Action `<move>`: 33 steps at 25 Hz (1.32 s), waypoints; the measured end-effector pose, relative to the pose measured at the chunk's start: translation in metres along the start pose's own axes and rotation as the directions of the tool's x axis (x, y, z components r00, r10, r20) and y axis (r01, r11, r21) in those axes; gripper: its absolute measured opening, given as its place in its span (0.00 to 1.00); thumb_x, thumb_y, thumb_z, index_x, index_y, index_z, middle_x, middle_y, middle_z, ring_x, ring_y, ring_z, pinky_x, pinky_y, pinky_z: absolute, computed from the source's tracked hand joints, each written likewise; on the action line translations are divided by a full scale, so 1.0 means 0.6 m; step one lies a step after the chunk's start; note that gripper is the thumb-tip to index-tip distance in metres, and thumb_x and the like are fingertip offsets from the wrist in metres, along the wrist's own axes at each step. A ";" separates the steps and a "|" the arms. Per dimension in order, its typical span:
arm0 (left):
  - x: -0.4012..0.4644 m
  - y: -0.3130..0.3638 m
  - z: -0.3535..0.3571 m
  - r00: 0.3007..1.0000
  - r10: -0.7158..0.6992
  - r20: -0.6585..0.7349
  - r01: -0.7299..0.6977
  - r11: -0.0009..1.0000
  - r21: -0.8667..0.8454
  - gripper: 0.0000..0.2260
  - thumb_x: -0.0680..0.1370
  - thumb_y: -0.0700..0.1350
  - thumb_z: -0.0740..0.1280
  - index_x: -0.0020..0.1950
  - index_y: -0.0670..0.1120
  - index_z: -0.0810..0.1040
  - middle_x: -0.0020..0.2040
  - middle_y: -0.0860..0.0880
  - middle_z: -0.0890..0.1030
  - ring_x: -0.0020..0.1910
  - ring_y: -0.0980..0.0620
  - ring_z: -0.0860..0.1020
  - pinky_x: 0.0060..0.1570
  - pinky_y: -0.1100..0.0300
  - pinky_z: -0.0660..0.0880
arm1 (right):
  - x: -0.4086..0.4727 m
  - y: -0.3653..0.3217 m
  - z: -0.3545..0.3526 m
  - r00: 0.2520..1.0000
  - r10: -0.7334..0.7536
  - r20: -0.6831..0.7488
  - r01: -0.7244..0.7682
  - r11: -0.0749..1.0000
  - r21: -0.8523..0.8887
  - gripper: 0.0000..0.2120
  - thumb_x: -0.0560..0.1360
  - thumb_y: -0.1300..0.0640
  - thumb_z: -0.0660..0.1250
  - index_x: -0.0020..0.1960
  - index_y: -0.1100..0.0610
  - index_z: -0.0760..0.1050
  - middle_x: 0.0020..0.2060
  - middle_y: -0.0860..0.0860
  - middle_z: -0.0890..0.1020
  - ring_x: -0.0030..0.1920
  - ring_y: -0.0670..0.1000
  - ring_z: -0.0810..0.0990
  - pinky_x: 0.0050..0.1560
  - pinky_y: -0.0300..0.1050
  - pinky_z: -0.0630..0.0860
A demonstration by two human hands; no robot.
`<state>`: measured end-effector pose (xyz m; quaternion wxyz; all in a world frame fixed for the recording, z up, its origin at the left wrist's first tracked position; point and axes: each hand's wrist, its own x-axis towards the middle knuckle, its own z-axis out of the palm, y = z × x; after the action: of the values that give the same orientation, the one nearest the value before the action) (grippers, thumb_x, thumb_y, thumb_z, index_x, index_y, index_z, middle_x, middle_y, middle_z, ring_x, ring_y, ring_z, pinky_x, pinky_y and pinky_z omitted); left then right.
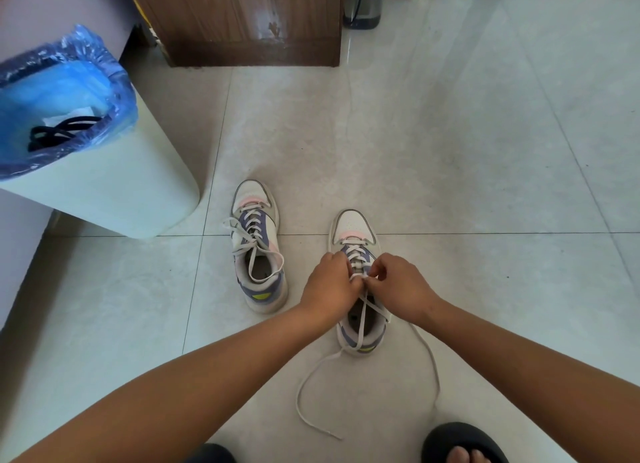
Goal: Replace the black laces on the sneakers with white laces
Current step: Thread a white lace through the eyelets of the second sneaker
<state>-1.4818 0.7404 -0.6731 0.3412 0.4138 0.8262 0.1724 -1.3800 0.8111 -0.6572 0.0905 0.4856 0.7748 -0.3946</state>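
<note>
both hands meet over the right sneaker (356, 282), which stands on the tiled floor (450, 150) with its toe pointing away. the left hand (329, 282) has its fingers curled in, pinching the white lace (363, 310) at the top eyelets; the right hand (398, 286) pinches the same lace just beside it, fingertips nearly touching the other hand's. the lace is already crossed through the lower eyelets, and its two loose ends run back over the shoe's opening and trail onto the floor in long curves toward the person's slippered foot (464, 445) (only the toes and a dark strap show).

the left sneaker (258, 247) stands just to the side, apart from the hands, threaded with a white lace of its own, the ends lying slack across its tongue and opening.

the black laces (59, 133) lie in a tangle inside the white bin (114, 192), which is lined with a blue plastic bag and stands at the left, near the left sneaker. a wooden cabinet (242, 22) stands further back.
</note>
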 end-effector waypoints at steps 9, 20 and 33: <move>0.015 0.012 -0.037 0.982 -0.010 0.190 0.010 1.000 0.003 0.09 0.78 0.40 0.60 0.39 0.41 0.74 0.36 0.45 0.73 0.34 0.51 0.70 0.33 0.60 0.64 | 0.016 0.003 -0.023 0.959 0.163 0.233 -0.239 0.905 0.353 0.10 0.78 0.60 0.63 0.38 0.58 0.69 0.38 0.56 0.73 0.41 0.53 0.72 0.37 0.43 0.72; 0.028 0.048 -0.023 0.977 0.056 0.206 -0.130 0.921 0.368 0.10 0.78 0.38 0.61 0.58 0.38 0.76 0.57 0.40 0.76 0.54 0.42 0.77 0.47 0.56 0.71 | 0.019 -0.001 -0.020 0.976 0.079 0.203 -0.129 0.960 0.248 0.12 0.77 0.64 0.61 0.35 0.56 0.67 0.34 0.51 0.72 0.38 0.51 0.71 0.39 0.45 0.72; 0.033 -0.022 -0.032 0.990 -0.102 0.093 0.126 0.947 -0.296 0.08 0.78 0.46 0.63 0.46 0.42 0.76 0.42 0.45 0.81 0.42 0.47 0.81 0.50 0.50 0.78 | 0.022 0.022 -0.017 0.992 0.101 0.079 -0.123 0.921 0.370 0.05 0.78 0.57 0.63 0.45 0.57 0.71 0.39 0.51 0.75 0.41 0.50 0.74 0.43 0.45 0.78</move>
<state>-1.5114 0.7485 -0.6753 0.4410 0.3150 0.7991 0.2601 -1.3732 0.8304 -0.6642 0.0410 0.5256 0.6534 -0.5433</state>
